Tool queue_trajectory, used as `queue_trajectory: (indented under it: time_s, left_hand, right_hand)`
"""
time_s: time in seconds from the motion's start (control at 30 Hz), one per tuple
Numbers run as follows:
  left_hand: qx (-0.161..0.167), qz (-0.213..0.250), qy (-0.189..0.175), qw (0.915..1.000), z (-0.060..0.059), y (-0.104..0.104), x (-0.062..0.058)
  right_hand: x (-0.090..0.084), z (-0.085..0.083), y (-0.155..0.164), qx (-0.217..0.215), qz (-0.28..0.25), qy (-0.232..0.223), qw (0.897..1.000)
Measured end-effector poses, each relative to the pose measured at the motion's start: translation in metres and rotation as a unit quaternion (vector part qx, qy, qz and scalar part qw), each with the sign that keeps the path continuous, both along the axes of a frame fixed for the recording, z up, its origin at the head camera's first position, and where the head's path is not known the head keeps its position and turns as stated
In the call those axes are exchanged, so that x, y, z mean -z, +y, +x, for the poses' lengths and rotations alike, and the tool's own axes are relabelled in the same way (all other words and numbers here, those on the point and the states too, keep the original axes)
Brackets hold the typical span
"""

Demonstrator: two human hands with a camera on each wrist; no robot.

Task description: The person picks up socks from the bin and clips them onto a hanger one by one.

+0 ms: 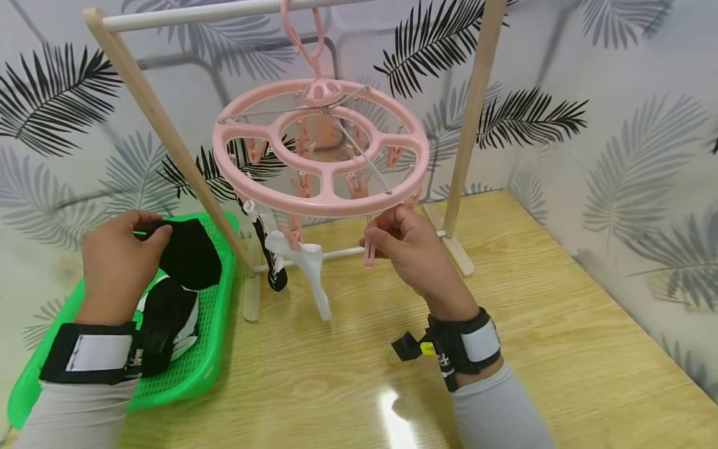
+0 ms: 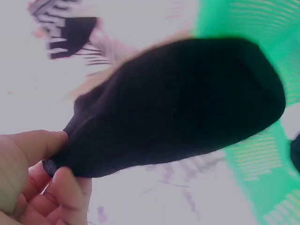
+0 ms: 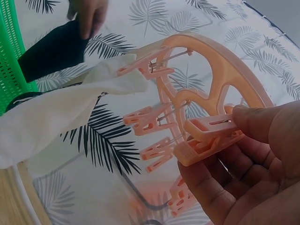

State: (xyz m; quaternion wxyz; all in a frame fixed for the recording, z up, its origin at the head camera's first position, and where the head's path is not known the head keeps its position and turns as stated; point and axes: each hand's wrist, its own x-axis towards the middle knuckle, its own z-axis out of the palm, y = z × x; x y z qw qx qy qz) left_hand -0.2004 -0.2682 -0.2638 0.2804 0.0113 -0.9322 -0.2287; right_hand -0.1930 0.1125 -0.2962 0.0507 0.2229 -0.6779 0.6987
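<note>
Above the green basket, my left hand (image 1: pixel 120 259) pinches a black sock (image 1: pixel 192 254) by its edge; in the left wrist view the sock (image 2: pixel 178 108) stretches out from thumb and fingertips. My right hand (image 1: pixel 412 252) pinches a pink clothespin (image 1: pixel 369 246) that hangs from the round pink drying hanger (image 1: pixel 314 202). In the right wrist view this clothespin (image 3: pixel 211 136) sits between thumb and fingers, and no cloth shows in its mouth. A white sock (image 1: pixel 308 265) and a black-and-white patterned sock (image 1: pixel 269 252) hang from the hanger's left front.
The green basket (image 1: pixel 210 368) at the left holds more black and white socks (image 1: pixel 171 318). A wooden rack with a white top rail (image 1: pixel 196 14) carries the hanger by its hook. Several other clothespins hang under the ring. The wooden table (image 1: pixel 314 380) extends in front.
</note>
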Motion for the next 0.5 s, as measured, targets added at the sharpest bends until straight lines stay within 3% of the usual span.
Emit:
queue_trajectory:
  time_s: [0.13,0.27,0.5]
  left_hand:
    - [-0.015,0.031,0.006,0.9994,0.016,0.022,-0.018]
    - [-0.007,0.093,-0.003,0.9956,0.032,0.046,-0.031]
    - [0.037,0.194,0.036,0.9796,0.058,0.088,-0.025]
  right_hand:
    - [0.001,0.0,0.001,-0.003,0.005,-0.006,1.0]
    - [0.001,-0.001,0.002,0.001,0.009,-0.005,1.0]
    - [-0.001,0.0,0.001,-0.008,-0.005,-0.002,1.0]
